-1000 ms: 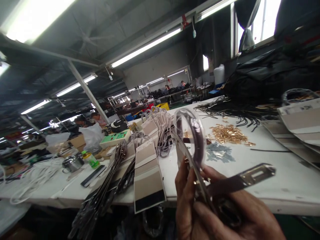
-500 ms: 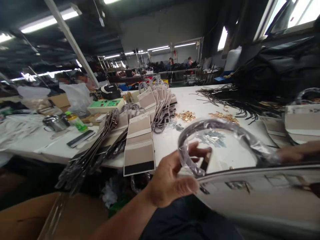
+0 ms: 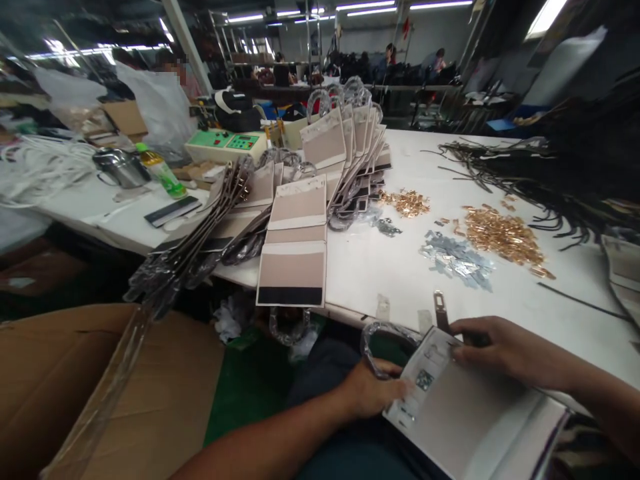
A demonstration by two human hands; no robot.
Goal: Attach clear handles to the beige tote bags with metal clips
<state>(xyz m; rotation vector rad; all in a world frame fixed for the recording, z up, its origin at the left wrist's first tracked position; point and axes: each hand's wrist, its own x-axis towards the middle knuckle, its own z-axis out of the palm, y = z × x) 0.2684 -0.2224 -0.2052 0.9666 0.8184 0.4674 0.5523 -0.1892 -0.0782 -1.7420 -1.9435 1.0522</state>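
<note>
A beige bag panel (image 3: 465, 420) lies tilted over my lap at the table's front edge. My left hand (image 3: 375, 392) is closed on its near left edge, the thumb on top, beside a handle (image 3: 369, 343) wrapped in clear plastic. At the panel's upper corner my right hand (image 3: 493, 348) grips the edge, thumb on the beige face and fingers behind. A dark strap tab with a metal end (image 3: 440, 310) sticks up beside the right fingers. Between the hands, a small metal plate (image 3: 425, 380) is set in the pale strip. The panel's underside is hidden.
Beyond the hands lie silver metal plates (image 3: 457, 259) and gold fittings (image 3: 503, 233) on the white table (image 3: 345, 283). Similar bag panels (image 3: 293, 267) are stacked left, one overhanging the edge. Black cords (image 3: 480, 160) spread at right. An open cardboard box (image 3: 165, 380) stands lower left.
The bag panel has come down toward my lap and turned, its handle now pointing left. My right hand has moved inward with it. The view has tilted downward.
</note>
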